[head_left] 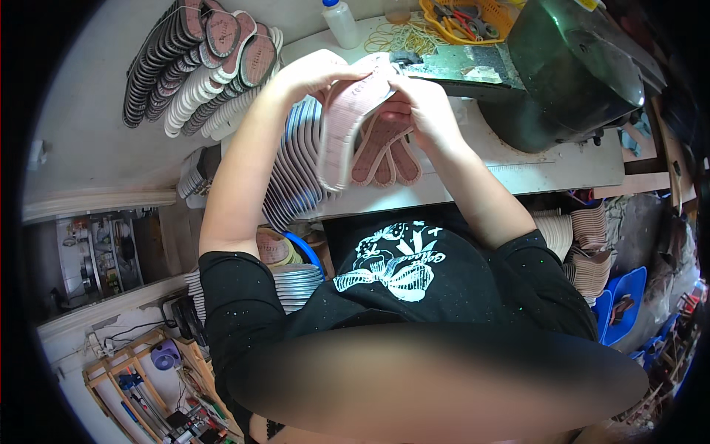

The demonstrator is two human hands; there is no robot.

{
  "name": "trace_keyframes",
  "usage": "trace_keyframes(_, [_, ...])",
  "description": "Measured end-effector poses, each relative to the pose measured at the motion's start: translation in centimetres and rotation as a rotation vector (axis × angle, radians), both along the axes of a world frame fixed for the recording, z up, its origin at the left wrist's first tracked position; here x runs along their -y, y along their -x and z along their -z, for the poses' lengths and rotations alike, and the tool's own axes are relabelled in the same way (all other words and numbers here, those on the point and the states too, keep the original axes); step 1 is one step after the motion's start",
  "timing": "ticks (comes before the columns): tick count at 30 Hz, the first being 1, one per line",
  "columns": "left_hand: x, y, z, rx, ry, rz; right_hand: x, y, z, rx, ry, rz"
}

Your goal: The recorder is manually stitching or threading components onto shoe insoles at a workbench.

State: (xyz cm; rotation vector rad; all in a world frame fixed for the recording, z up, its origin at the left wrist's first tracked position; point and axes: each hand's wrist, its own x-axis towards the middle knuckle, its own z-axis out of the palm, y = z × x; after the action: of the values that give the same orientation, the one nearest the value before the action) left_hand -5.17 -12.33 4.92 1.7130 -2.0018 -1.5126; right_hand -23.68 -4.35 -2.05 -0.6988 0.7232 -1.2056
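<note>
A pinkish shoe sole (342, 122) with a pale stitched edge is held up in front of the sewing machine (569, 81). My left hand (314, 76) grips its upper left edge, thumb on top. On the other side, my right hand (420, 107) pinches the top right edge, close to the machine's dark needle end. Below and behind it, several similar pink soles (384, 159) lie fanned out on the white table (503, 176). A row of grey-blue edged soles (296, 170) leans beside my left forearm.
Bundled soles (211, 66) are stacked at the far left. At the back stand a white bottle with a blue cap (340, 24), tangled yellow cord (403, 38) and a yellow basket of tools (466, 18). More soles (588, 237) and a blue bin (625, 303) sit right.
</note>
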Motion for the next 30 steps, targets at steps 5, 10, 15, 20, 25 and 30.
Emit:
trace_keyframes(5, [-2.2,0.9,-0.1,-0.011,-0.021,-0.116,-2.1,-0.1,0.2,-0.195,0.156,-0.122])
trace_keyframes(10, [-3.4,1.5,0.2,-0.128,-0.042,-0.145,-1.2,-0.3,1.3,-0.131,0.202,-0.117])
trace_keyframes(15, [-3.0,0.6,0.7,-0.194,-0.044,-0.162,0.3,0.3,1.1,-0.141,0.155,-0.206])
trace_keyframes(20, [-2.8,1.1,2.0,-0.248,0.076,-0.281,-0.9,3.3,1.6,-0.232,0.079,-0.464])
trace_keyframes(25, [-1.0,1.4,1.7,-0.254,0.127,-0.306,-3.1,5.0,1.2,-0.221,0.050,-0.404])
trace_keyframes(30, [1.0,1.1,2.8,-0.392,0.011,-0.484,-0.5,2.6,0.1,-0.225,0.106,-0.256])
